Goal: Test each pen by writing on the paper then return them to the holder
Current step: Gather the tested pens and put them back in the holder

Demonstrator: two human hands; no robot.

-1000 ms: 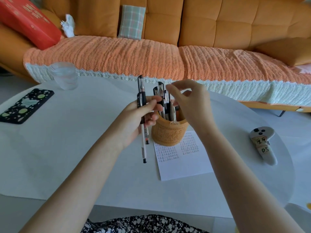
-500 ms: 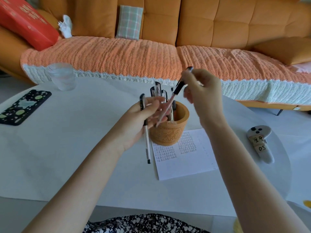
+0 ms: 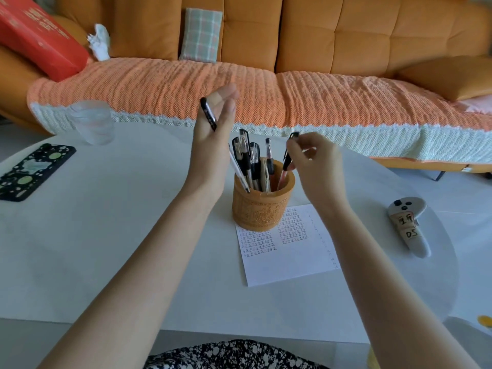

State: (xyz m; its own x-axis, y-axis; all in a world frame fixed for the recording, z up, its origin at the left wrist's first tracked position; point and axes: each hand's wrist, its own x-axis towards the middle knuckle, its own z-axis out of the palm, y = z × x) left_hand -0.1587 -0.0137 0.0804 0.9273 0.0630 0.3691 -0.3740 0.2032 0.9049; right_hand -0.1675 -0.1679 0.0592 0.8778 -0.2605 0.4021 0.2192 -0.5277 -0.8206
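Observation:
A carved wooden pen holder (image 3: 262, 209) stands mid-table with several pens (image 3: 251, 161) upright in it. Its base sits on the far edge of a white paper (image 3: 287, 258) that is covered in rows of small writing. My left hand (image 3: 213, 139) is raised just left of the holder with its fingers straight and blurred. A black-capped white pen (image 3: 208, 115) slants across this hand, its middle hidden under the thumb side and its tip inside the holder. My right hand (image 3: 316, 166) pinches the black cap of a pinkish pen (image 3: 286, 162), whose lower end is inside the holder.
A clear glass (image 3: 91, 123) and a black patterned phone case (image 3: 29, 171) lie at the table's left. A grey controller (image 3: 408, 225) lies at the right. An orange sofa (image 3: 266, 97) with a red box (image 3: 40, 35) runs behind the table.
My right hand came down and lowered the pinkish pen into the holder. My left hand rose, its fingers straightened, and its pen's tip swung into the holder.

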